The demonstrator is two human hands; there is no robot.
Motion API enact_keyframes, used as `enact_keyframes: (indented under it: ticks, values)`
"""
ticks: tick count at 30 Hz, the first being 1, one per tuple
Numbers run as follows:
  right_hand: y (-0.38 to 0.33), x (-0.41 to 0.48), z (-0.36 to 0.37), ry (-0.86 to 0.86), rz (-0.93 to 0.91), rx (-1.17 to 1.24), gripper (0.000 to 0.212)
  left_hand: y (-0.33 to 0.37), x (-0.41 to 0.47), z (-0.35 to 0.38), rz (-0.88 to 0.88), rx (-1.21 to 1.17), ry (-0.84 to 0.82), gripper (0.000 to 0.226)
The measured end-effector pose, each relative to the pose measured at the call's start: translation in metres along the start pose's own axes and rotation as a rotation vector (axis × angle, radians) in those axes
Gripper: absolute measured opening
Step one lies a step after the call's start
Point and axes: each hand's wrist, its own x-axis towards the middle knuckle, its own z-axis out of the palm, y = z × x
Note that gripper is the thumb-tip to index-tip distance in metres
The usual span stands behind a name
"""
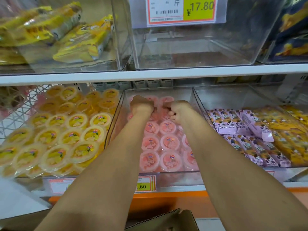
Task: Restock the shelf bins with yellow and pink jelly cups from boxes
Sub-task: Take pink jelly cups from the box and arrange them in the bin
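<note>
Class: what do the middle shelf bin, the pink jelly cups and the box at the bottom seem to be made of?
Middle bin: clear, glossy rigid plastic; contents show through.
Pink jelly cups: translucent plastic, probably, with printed film lids.
Box: brown matte cardboard, apparently; torn flap edge.

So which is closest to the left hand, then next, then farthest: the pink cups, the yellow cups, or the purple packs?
From the left hand:
1. Pink cups, right under it, middle bin.
2. Yellow cups, next bin to the left.
3. Purple packs, right bin, beyond the right hand.

Pink jelly cups fill the middle bin, yellow jelly cups alongside.
</note>
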Motion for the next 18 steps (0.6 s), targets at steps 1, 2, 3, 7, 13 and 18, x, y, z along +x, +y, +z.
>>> enact_keyframes:
  ticks: [1,2,3,7,13,18]
  values:
    - [-0.001,-0.001,0.0,0.022,-0.007,-0.04,0.025,-0.001,-0.002,-0.001,0.016,-0.046,-0.018,0.015]
    - [-0.001,-0.004,0.001,0.042,-0.013,-0.093,0.024,-0.002,-0.003,-0.002,0.021,-0.12,-0.04,0.014]
    - [-0.003,-0.004,0.003,0.057,-0.022,-0.14,0.019,-0.004,-0.003,-0.002,0.033,-0.171,-0.046,0.016]
    - [-0.006,-0.016,-0.002,0.088,-0.127,-0.293,0.017,-0.004,-0.027,-0.017,0.148,0.089,0.055,0.027]
    - [-0.008,-0.089,-0.016,0.143,-0.411,-0.607,0.032,-0.04,-0.123,-0.056,0.473,-0.055,0.154,0.032]
    - [0.053,-0.183,-0.016,-0.297,-0.539,-0.622,0.018,-0.129,-0.218,-0.073,0.491,-0.211,-0.011,0.039]
